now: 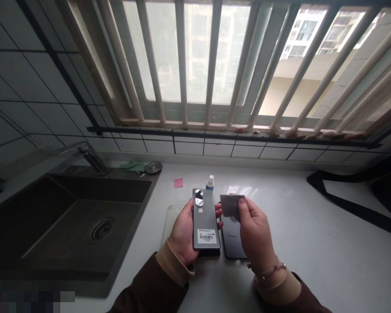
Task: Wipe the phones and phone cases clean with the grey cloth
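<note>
My left hand point(182, 234) is wrapped round a grey smartphone point(207, 217), its back turned up. Two round camera lenses and a white barcode label show on that back. Pinched in my right hand point(257, 230) is a small grey folded cloth point(231, 206), just right of the phone and apart from it. Under my right hand a second, dark phone point(233, 241) lies on the counter, partly covered. A clear phone case point(172, 213) lies behind my left hand, mostly hidden. Below the held phone the edge of a dark object point(209, 252) shows; its kind is hidden.
A small spray bottle point(210, 182) with a white cap stands beyond the phone, near a pink sticky note point(178, 182). Left is a dark sink point(130, 191) with a faucet point(96, 158), a green cloth point(133, 166) and a metal drain cover point(153, 168). A black strap point(322, 187) lies right.
</note>
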